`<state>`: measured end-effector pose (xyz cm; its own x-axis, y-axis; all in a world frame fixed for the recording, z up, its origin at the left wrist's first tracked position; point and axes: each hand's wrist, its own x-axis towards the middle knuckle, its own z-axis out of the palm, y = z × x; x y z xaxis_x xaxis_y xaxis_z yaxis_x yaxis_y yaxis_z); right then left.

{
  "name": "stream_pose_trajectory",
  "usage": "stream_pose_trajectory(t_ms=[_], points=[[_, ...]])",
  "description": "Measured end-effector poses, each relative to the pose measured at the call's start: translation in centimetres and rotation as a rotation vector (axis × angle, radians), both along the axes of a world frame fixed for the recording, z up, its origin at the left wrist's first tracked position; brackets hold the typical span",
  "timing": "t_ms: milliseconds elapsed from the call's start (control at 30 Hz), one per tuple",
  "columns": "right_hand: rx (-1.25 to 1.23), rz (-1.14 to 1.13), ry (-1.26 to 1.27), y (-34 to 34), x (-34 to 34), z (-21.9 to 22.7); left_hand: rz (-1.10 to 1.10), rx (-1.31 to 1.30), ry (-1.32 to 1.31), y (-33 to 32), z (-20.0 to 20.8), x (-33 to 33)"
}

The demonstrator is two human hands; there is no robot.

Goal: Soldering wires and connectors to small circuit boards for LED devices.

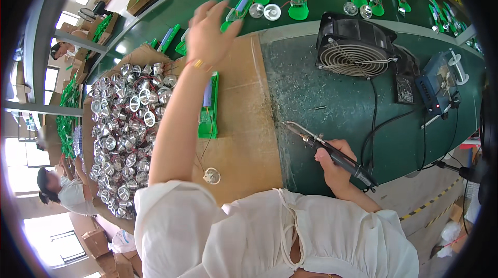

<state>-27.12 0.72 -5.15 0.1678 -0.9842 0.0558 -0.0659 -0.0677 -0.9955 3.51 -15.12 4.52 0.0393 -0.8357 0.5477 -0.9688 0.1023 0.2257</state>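
Two co-workers [70, 190]: positioned well apart from the cardboard sheet [244, 153], on its left; one wears a white top.
Green strips [68, 117]: piled far to the left of the sheet.
Reflector cups [129, 122]: silver, with thin leads; heaped in a cardboard tray [136, 56] on the left of the sheet.
Green housing [207, 128]: lies lengthwise on the left part of the sheet; contains a violet-blue cylindrical cell [207, 94]; thin wires run from it toward the sheet's near edge.
Round disc [211, 176]: pale; lies on the near left part of the sheet, at the wire ends.
Left hand [210, 31]: raised at the far left corner of the sheet, slightly blurred; fingers spread; contact with the nearby housings cannot be told.
Far housings [298, 11]: green, with cells; set out in a row beyond the sheet, some beside silver reflectors.
Right hand [337, 169]: right of the sheet; thumb and fingers wrapped around the black handle of a soldering tool [342, 160].
Tool tip: directed left, just beside the sheet's right edge, above the green bench [337, 127].
Black fan [358, 52]: right of the sheet, toward the far side; round wire guard fitted.
Blue unit [437, 86]: far right of the sheet; a pale spool [457, 68] stands beside it.
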Motion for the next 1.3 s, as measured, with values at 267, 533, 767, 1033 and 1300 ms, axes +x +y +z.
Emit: stream_pose_trajectory(t_ms=[267, 533, 767, 1033, 1300], points=[[0.023, 0.008, -0.08, 0.2, 0.6, 0.0, 0.135, 0.559, 0.06, 15.3, -5.2, 0.7], [-0.103, -0.074, -0.041, 1.1, 0.8, -0.2, 0.154, 0.354, 0.329, 22.4, -3.8, -5.3], [-0.161, -0.02, -0.014, 1.3, 1.1, -0.3, 0.812, 0.689, 0.137, 29.1, -2.4, 0.6], [-0.157, 0.016, 0.014, 2.6, 1.1, 0.9, 0.391, 0.701, 0.47, 27.3, -6.0, -1.0], [-0.123, 0.243, -0.034, 4.0, 1.7, 2.3, 0.174, 0.432, 1.291, 27.5, -6.0, -3.9]])
